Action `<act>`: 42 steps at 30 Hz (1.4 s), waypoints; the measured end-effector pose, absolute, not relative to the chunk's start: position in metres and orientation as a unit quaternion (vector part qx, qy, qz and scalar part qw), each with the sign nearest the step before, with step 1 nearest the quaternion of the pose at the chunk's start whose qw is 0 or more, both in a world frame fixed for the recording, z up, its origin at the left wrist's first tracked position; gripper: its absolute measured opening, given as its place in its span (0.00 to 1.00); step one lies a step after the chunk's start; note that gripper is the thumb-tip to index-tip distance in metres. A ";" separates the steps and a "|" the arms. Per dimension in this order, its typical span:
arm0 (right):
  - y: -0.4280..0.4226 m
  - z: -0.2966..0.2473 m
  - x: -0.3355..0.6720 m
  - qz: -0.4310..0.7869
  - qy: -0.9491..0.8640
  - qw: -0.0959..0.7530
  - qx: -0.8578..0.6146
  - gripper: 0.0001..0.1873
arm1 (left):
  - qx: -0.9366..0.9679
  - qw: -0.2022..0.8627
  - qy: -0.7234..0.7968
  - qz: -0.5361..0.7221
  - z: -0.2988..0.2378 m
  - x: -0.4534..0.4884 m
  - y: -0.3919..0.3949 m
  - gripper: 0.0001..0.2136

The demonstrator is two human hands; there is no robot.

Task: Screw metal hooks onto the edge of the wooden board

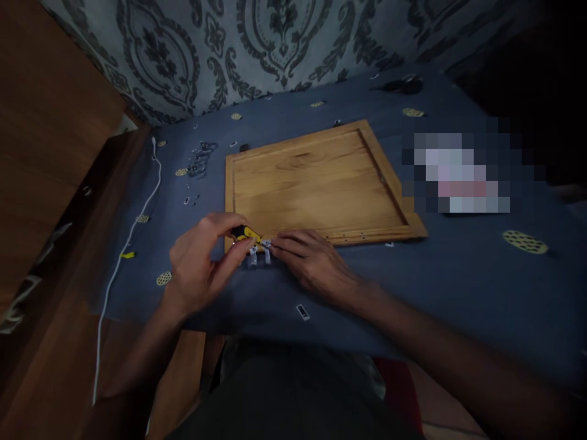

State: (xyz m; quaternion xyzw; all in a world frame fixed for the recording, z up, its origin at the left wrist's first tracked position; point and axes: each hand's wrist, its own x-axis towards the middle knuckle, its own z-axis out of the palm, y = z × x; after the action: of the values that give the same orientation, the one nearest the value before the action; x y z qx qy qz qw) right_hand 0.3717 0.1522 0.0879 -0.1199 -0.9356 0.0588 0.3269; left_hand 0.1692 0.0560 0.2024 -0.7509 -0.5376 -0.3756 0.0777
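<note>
A framed wooden board (312, 177) lies flat on the blue patterned cloth. At its near left corner my left hand (202, 256) grips a small yellow-and-black screwdriver (247, 233) between thumb and fingers. The tool's tip points right, toward a metal hook (267, 252) on the board's near edge. My right hand (312, 260) rests along that edge, fingers close together, their tips at this hook. Just left of it sits a second metal hook (254, 254). The fingertips partly hide the contact between screwdriver and hook. Small dark holes dot the near edge farther right.
A pile of metal hooks (200, 160) and a few tiny pieces (195, 199) lie left of the board. A white cable (132, 235) runs down the left side. At the back right is a dark tool (403, 84); a pixelated item (458, 174) is right of the board.
</note>
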 end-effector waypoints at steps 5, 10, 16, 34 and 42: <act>0.151 0.087 0.370 0.059 -0.932 0.335 -0.125 0.16 | -0.743 0.061 -0.523 -0.412 0.188 0.167 0.059 0.10; 0.152 0.086 0.368 0.063 -0.932 0.334 -0.128 0.14 | -0.716 0.049 -0.528 -0.453 0.177 0.166 0.067 0.13; 0.152 0.085 0.369 0.071 -0.932 0.331 -0.127 0.14 | -0.730 0.061 -0.450 -0.512 0.166 0.160 0.078 0.17; 0.153 0.086 0.372 0.091 -0.934 0.321 -0.128 0.15 | -0.622 -0.001 -0.470 -0.626 0.155 0.168 0.085 0.13; 0.153 0.087 0.374 0.092 -0.940 0.308 -0.117 0.17 | -0.675 0.024 -0.441 -0.591 0.151 0.161 0.085 0.14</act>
State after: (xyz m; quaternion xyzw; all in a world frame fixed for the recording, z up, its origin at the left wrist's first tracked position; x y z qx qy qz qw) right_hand 0.3737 0.1534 0.0868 -0.1172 -0.9397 0.0917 0.3080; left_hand 0.1609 0.0850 0.1505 -0.6749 -0.4409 -0.5913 0.0236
